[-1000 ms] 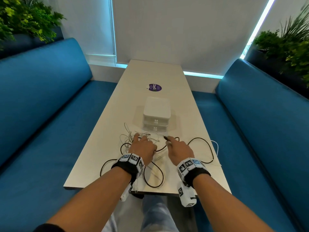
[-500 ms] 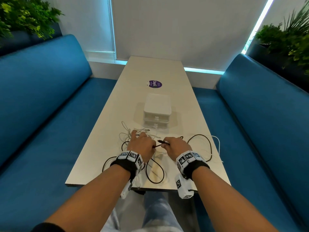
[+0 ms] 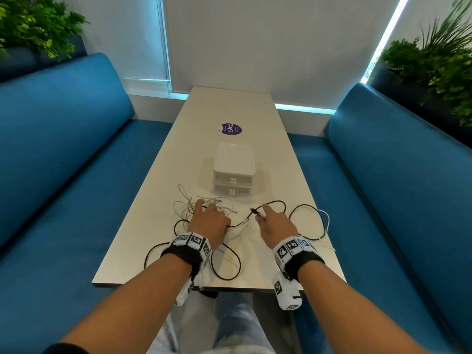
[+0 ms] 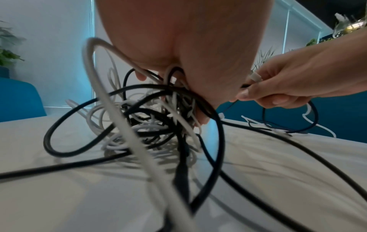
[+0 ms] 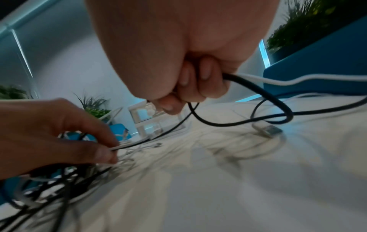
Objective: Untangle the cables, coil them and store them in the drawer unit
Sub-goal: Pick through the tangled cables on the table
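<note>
A tangle of black and white cables (image 3: 204, 213) lies on the near half of the white table (image 3: 229, 108). My left hand (image 3: 209, 221) grips the knot of the tangle (image 4: 158, 119), fingers curled through the loops. My right hand (image 3: 273, 223) pinches a thin black cable (image 5: 208, 120) near its plug end (image 3: 255, 212), and also holds a thicker black cable (image 5: 258, 91) with a white cable (image 5: 278, 80). Black loops (image 3: 306, 221) trail to the right of it. The white drawer unit (image 3: 233, 169) stands just beyond the cables, its two drawers closed.
Blue benches (image 3: 63, 149) run along both sides of the table. A purple sticker (image 3: 231, 129) lies past the drawer unit. Green plants (image 3: 439, 60) sit behind both benches. A black loop (image 3: 224, 264) reaches close to the near table edge.
My hands have drawn apart: the right hand has moved right with the black cable end, stretching a strand out of the tangle that the left hand holds.
</note>
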A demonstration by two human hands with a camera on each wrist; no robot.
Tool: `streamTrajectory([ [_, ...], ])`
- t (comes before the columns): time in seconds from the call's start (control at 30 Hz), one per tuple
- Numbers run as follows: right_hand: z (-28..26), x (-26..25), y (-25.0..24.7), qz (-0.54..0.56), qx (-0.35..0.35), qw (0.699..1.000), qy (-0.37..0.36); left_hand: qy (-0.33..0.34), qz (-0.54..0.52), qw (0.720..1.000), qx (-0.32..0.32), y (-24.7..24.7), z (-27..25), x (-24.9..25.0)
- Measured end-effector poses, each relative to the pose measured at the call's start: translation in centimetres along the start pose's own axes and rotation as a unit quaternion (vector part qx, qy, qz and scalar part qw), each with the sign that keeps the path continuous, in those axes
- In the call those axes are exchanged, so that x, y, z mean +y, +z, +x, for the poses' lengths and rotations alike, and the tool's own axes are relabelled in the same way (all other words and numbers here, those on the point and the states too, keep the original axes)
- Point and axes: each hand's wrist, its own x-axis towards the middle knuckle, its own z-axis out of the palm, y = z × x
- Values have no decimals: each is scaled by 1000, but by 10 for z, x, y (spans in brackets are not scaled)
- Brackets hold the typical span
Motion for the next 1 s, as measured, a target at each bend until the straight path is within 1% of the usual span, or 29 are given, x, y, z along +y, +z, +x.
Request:
streamTrajectory([
  [0.1, 0, -15, 7, 50, 13, 998, -40, -6, -19, 1000, -11, -5, 0, 2],
  [0.2, 3, -24, 9, 86, 4, 994, -67, -5, -47, 999, -14, -7, -1, 5],
  [0.33, 6, -29, 11, 79, -20, 994, -80, -4, -62, 998, 3, -6, -1, 6],
  [0.4, 6, -29, 12, 75, -9, 994, -73, 2, -42, 999, 3, -5, 1, 5],
  [0.47, 7, -30, 13, 91, -8, 992, -83, 8, -29, 1000, 5, -3, 3, 4],
  [0.57, 6, -33, 16, 98, -39, 989, -105, 15, -33, 999, 9, -1, 6, 6],
  [0.67, 9, -31, 17, 67, -80, 990, -92, 19, -26, 999, 14, 1, 6, 6],
  [0.73, 11, -28, 17, 54, -87, 991, -81, 19, -17, 1000, 13, 2, 5, 4],
  [0.8, 11, -26, 16, 39, -76, 994, -72, 15, -13, 1000, 8, 0, 6, 4],
  [0.9, 9, -20, 9, 15, -36, 998, -53, 1, -4, 1000, -10, -3, 6, 3],
  [1.0, 12, 0, -2, 3, -2, 1000, -7, -12, -4, 1000, -20, -3, 5, -2],
])
